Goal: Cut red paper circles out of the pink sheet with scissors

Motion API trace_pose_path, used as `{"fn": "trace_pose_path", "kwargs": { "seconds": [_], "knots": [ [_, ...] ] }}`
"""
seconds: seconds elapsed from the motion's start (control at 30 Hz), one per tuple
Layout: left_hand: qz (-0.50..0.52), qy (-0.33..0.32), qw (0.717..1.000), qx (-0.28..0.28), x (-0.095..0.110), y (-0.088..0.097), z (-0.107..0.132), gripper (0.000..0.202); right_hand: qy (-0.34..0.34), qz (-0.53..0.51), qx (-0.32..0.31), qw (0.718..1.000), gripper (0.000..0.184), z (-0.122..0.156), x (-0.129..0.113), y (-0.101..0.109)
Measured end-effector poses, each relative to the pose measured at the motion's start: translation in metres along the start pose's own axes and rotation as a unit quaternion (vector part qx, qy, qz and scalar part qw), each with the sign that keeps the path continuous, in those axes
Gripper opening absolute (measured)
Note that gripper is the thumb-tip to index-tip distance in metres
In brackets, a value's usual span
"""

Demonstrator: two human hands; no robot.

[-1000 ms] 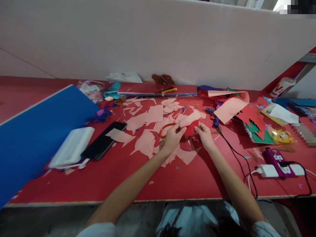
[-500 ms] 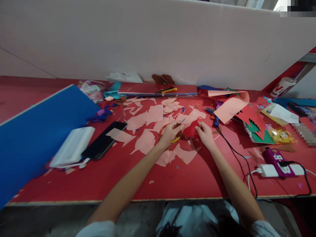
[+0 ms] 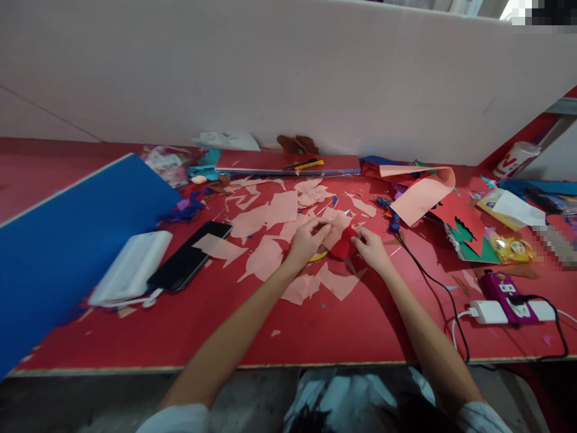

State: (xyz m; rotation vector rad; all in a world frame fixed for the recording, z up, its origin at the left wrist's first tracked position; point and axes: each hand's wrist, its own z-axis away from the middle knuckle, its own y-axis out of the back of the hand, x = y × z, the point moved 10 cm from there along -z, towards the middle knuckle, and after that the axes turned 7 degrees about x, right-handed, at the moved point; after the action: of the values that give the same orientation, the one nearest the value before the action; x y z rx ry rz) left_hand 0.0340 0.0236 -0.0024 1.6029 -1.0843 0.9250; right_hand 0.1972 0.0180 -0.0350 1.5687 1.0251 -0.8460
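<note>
Red flat tabletop: smooth, faint sheen. Peach thin cut pieces, centre: matt, paper or felt undetermined. Red curved thin piece, four o'clock: matt. Black slab-shaped phone, eight o'clock: glossy. Yellow crinkled plastic packet, three o'clock: shiny. Blue flat board, nine o'clock: smooth, matt.

The worktop is plain red, with peach scraps across its middle. There, a peach piece shows against a deep red piece. Toward the worktop's left edge, the board is solid blue, the phone black. By the far edge, the cutter is yellow and black. Near the far right corner, the bottle is white with red marking; toward the near right corner, the block is purple with white marking.
</note>
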Motion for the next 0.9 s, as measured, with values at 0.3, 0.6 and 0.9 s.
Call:
{"fn": "trace_pose_path", "kwargs": {
  "seconds": [0.3,0.6,0.9],
  "knots": [
    [-0.353,-0.066,0.929,-0.086,-0.008,0.005,-0.012,0.025,0.053,0.060,0.042,0.996,0.008,0.000,-0.010,0.014],
    [-0.514,-0.050,0.836,-0.185,-0.015,0.002,-0.002,0.041,0.053,0.013,0.154,0.987,0.012,0.002,-0.013,0.041],
    [-0.534,0.022,0.832,-0.150,-0.029,0.018,-0.015,0.043,0.003,-0.101,0.215,0.971,0.020,-0.001,0.001,0.060]
  ]
}}
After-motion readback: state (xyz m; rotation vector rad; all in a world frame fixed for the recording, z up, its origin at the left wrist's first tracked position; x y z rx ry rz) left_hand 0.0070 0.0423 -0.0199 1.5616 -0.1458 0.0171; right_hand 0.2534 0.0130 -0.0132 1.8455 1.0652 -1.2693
